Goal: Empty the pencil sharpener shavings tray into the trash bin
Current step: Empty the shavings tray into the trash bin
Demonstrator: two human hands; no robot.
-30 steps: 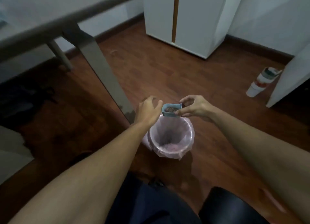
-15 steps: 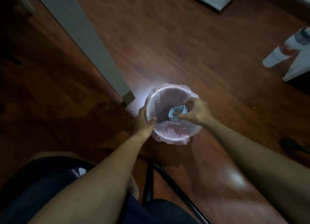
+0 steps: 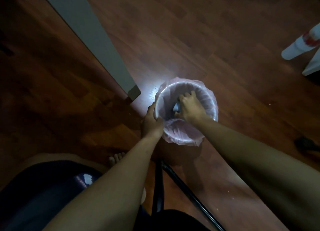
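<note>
1. Right hand (image 3: 189, 108): lowered inside the mouth of the trash bin (image 3: 212, 99), back of the hand facing the camera. Its fingers (image 3: 187, 95) are curled closed around the shavings tray (image 3: 176, 107), of which only a small pale blue sliver shows just left of the knuckles.
2. Tray orientation: the hand hides most of it. Whether it is tipped over, and whether shavings are leaving it, cannot be told.
3. Left hand (image 3: 152, 125): clamped on the near-left rim of the bin, thumb over the edge and onto the liner (image 3: 181, 135), the other fingers out of sight on the outer wall. It appears to be steadying the bin.
4. Bin: small, round, lined with a translucent pink bag folded over the rim. It stands on the dark wood floor (image 3: 190, 31), just beside the foot of a grey desk leg (image 3: 133, 91).
5. Surroundings: a bare foot (image 3: 116, 159) and a black chair leg (image 3: 158, 184) lie near the bin on the person's side. A white bottle (image 3: 297, 46) stands well apart at the right edge.
6. Stage, as judged: the tray is over the target; the emptying is in hand or about to be.
7. Risks, as judged:
   - The thumb presses on loose liner; a tug could pull the bag off the rim and let shavings fall between bag and bin.
   - The bin looks light; a knock from the right wrist, should the steadying grip slacken, could tip it.
   - A brisk shake could loosen the pinch and drop the tray in with the shavings.
   - Poor light makes clinging residue hard to check.
</note>
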